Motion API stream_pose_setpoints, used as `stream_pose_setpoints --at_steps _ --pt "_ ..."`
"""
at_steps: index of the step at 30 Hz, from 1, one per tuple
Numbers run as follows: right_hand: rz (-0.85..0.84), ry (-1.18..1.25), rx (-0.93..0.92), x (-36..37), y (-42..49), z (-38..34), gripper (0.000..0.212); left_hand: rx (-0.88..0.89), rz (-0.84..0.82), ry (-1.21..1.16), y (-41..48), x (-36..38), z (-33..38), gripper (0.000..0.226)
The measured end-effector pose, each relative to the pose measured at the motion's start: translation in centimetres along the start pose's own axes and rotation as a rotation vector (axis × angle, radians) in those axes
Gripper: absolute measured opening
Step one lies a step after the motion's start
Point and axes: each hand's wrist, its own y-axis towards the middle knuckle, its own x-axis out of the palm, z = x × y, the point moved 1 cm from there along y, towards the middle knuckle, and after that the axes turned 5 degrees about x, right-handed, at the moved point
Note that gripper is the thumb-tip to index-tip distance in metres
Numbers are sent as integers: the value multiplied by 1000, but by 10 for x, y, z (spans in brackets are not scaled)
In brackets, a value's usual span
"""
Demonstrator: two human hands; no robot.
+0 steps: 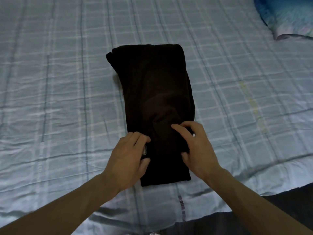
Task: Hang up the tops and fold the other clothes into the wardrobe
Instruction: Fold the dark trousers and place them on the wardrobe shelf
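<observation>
- Garment first: a dark folded cloth garment [152, 92] lies lengthwise on the pale blue checked bedsheet [59, 82], its near end under both hands.
- Left hand [130, 155] curls its fingers over the garment's left edge and pinches it; right hand [198, 146] pinches a raised fold near the right edge.
- This looks like a fold of the near end toward the far end: lift both sides level and together, so the layers do not slide apart.
- Land edge on edge, then smooth it flat before carrying it to the wardrobe, which is not in view.
</observation>
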Motion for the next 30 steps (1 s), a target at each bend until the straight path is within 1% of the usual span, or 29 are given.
stream_pose_setpoints --at_steps 2,4,6,8,10,13,14,16,17,18,19,21,23,26,30 --pt "48 -4 54 -4 -3 7 79 10 -13 0 1 0 2 54" --pt "113 50 157 -7 -6 16 80 4 -11 -3 1 0 2 55" --pt "147 140 213 -9 -8 22 66 -17 -2 -18 -1 0 1 55" --pt "94 245 212 -10 -11 23 54 -29 8 -27 -2 1 0 55" --pt "-1 371 251 -8 -15 21 52 -28 6 -25 -3 3 0 55" --pt "-16 600 453 -10 -17 17 43 -21 9 -17 -3 5 -1 55" --pt "-32 657 525 -12 -16 15 48 -16 6 -11 -3 5 -1 54" --pt "-93 707 629 -14 -13 10 71 -4 -3 2 -2 6 -1 54" --pt "-119 722 662 -14 -11 7 79 1 -10 10 -2 6 -1 55" --pt "-135 758 694 -13 -8 4 80 4 -16 20 -2 6 0 56" --pt "-142 812 731 -13 -5 2 75 4 -21 29 -2 6 0 56" --pt "-140 917 788 -12 -1 0 53 7 -25 40 -3 6 0 58" --pt "-144 947 799 -12 0 0 37 17 -26 50 -4 5 0 59" --pt "-148 972 820 -14 -1 -1 37 43 -20 75 -5 3 1 60" --pt "-119 1035 903 -20 -4 7 34 86 -38 123 -2 0 2 63"
